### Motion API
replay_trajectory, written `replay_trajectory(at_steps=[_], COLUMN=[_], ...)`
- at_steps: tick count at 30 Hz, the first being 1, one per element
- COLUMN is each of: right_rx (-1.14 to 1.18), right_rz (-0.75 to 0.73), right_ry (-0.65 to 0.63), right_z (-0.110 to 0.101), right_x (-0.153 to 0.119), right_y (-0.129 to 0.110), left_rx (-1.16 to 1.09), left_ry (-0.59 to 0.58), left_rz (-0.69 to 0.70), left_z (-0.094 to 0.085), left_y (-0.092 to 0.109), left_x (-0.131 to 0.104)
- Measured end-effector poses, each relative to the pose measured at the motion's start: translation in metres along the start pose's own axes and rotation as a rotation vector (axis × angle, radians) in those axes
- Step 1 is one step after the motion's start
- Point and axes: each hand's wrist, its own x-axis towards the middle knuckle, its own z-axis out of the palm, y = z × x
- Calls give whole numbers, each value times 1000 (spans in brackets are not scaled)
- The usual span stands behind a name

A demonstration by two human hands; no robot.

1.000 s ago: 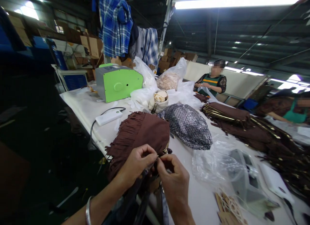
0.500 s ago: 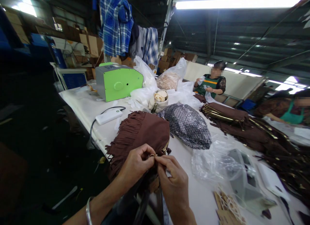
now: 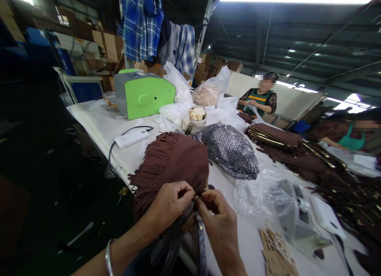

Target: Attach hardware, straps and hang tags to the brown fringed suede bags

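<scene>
A brown fringed bag (image 3: 187, 161) lies on the white table in front of me, its fringe pointing left. At its near right edge my left hand (image 3: 175, 196) pinches a small gold-coloured metal piece (image 3: 195, 197) between thumb and forefinger. My right hand (image 3: 218, 212) pinches close beside it, fingertips almost meeting the left ones; what it grips is too small to make out. More gold-coloured hardware (image 3: 205, 188) shows on the bag's edge just above. A dark strap (image 3: 201, 244) hangs below, between my wrists.
Beyond the bag sits a black-and-white patterned item (image 3: 229, 151). A green-and-grey machine (image 3: 149, 95) and a white power bank (image 3: 132, 138) stand left. Clear plastic (image 3: 253, 198), tags with cord (image 3: 276, 252) and stacked brown bags (image 3: 276, 137) lie right. Two co-workers (image 3: 258, 97) are across the table.
My right hand has shifted slightly right and down, and the small metal piece shows more between my fingertips. The camera view has tilted a little. The far co-worker's hands have come lower.
</scene>
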Motion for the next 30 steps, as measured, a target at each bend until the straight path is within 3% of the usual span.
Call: replay_trajectory(at_steps=[4,10,14,18,30], right_rx=[11,124,221,296,602], right_rz=[65,205,303,377,509], right_ry=[-18,1,23,56,1], right_z=[-3,0,3,4,4], right_x=[-7,-15,-17,-17,-17], right_y=[8,19,23,25,21], left_rx=[106,292,535,715,246], left_ry=[-145,-338,-410,-430,-364], left_rz=[27,232,374,423,205], left_z=[-4,-13,-13,-10,-14], left_y=[1,5,10,10,-9], left_x=[14,33,40,39,22])
